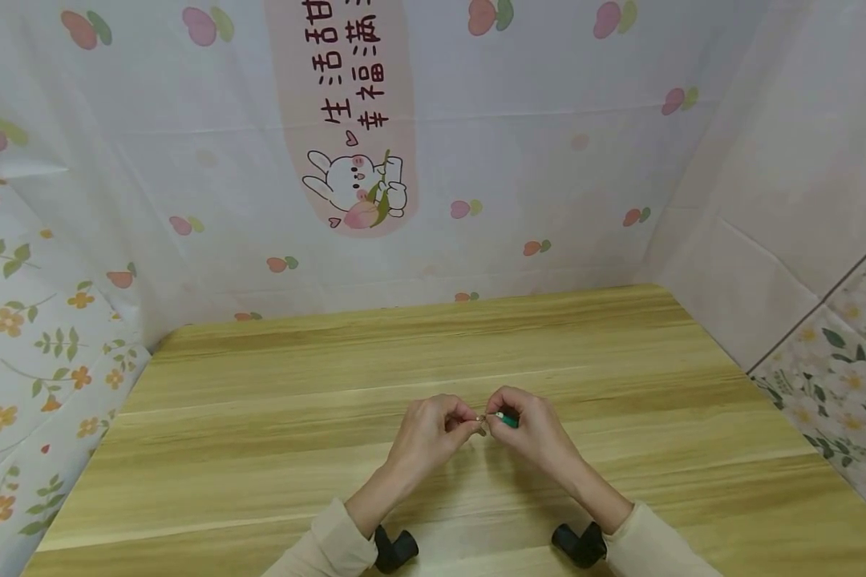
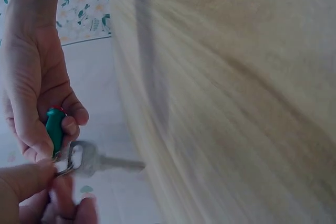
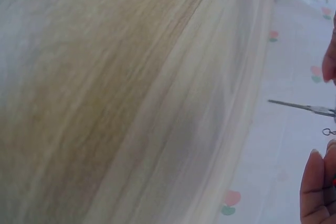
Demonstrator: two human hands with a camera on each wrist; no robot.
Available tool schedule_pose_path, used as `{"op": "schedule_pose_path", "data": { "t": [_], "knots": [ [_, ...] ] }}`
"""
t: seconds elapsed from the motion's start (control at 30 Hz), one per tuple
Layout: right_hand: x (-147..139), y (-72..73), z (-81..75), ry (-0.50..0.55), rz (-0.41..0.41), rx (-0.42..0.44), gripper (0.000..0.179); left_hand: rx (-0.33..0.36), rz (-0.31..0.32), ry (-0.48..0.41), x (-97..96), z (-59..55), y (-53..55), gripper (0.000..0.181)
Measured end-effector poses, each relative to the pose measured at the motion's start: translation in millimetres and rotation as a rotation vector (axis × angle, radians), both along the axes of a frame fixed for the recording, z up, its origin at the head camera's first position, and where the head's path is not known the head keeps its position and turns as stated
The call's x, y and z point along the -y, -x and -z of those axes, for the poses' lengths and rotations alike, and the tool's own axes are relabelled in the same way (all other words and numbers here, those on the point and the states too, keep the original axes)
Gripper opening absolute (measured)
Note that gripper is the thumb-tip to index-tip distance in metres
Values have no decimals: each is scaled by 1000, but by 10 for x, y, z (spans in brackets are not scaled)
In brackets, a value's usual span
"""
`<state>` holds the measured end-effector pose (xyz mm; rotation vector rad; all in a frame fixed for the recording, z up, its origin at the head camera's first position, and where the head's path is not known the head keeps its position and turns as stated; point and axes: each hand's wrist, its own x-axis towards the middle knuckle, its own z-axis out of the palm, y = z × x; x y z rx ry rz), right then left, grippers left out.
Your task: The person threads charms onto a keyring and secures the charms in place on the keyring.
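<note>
Over the middle of the table, my left hand (image 1: 426, 429) and right hand (image 1: 537, 429) meet fingertip to fingertip. Thumb and forefinger of the left hand pinch a thin metal key ring (image 2: 65, 170). A silver key (image 2: 90, 160) hangs from that ring, its blade pointing away from the fingers. The right hand holds a small green keychain charm (image 2: 54, 129) with a red end, its fingers curled about it and fingertips right at the ring. In the right wrist view the key (image 3: 299, 106) shows edge-on, with a small wire loop (image 3: 326, 131) below it.
The wooden table (image 1: 260, 449) spreads out on both sides of the hands. A white patterned cloth (image 1: 534, 160) hangs behind it, with flowered cloth (image 1: 29, 361) along the left. Black wrist mounts, one on the left (image 1: 395, 550) and one on the right (image 1: 580, 545), sit beneath the forearms.
</note>
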<state>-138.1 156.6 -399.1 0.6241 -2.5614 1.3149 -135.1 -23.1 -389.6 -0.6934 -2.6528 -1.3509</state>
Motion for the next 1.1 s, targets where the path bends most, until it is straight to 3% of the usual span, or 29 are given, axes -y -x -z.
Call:
{"op": "schedule_pose_path", "data": {
  "t": [0.27,0.73,1.1],
  "knots": [
    [34,-46,-42,-47,-59,-82,22,53,15,22,-6,-11,-4,5],
    [4,-19,-21,2,13,20,20,-20,-46,-26,-16,-6,-33,4],
    [14,-76,-39,-82,-38,-112,23,48,23,31,-25,-21,-38,6]
  ]
}}
